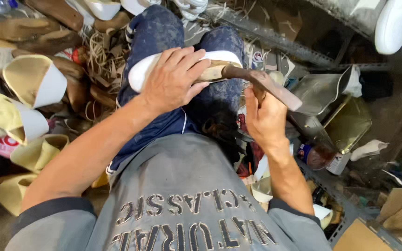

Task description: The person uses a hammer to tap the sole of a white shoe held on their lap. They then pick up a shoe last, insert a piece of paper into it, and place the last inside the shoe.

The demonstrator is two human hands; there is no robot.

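A white shoe sole (138, 74) lies across my lap on blue trousers. My left hand (173, 79) presses down over it, fingers curled around its top. My right hand (264, 116) grips a wooden-handled tool (275, 90) whose head meets the sole's right end near a tan wooden piece (212, 73). The tool's working tip is hidden behind the sole and my fingers.
Several cream and white shoe uppers (29, 83) lie piled at the left. Brown wooden lasts (38, 30) and scrap strips sit at upper left. An open metal tin (345, 121), a brown bottle (317, 155) and cardboard (359, 237) stand at the right. White soles (396, 25) hang at upper right.
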